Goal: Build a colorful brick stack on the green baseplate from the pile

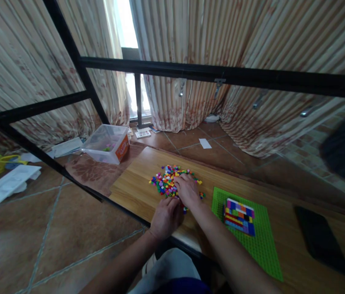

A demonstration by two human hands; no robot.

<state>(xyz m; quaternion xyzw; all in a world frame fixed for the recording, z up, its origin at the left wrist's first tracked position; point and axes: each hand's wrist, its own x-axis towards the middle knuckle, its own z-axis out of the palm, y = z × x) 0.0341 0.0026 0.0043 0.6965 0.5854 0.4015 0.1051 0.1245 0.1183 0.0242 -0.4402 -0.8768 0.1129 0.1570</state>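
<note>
A heap of small, many-coloured building bricks (164, 179) is spread on the wooden table. Over the right part of this heap lies my right hand (187, 190), its fingers bent together and down among the bricks; whatever is at the fingertips is hidden. My left hand (166, 217) is curled at the near edge of the heap, close to my right wrist, and its grip is turned out of sight. To the right, a green baseplate (261, 245) carries a low rectangular build of coloured bricks (239, 217) with an opening in its middle.
A dark flat object (322, 239) lies at the table's right end. Beyond the left end, a clear plastic box (101, 143) with a few pieces inside stands on the floor. A black metal frame (190, 69) crosses in front of the curtains (187, 32). A white tray (7, 183) is at the left.
</note>
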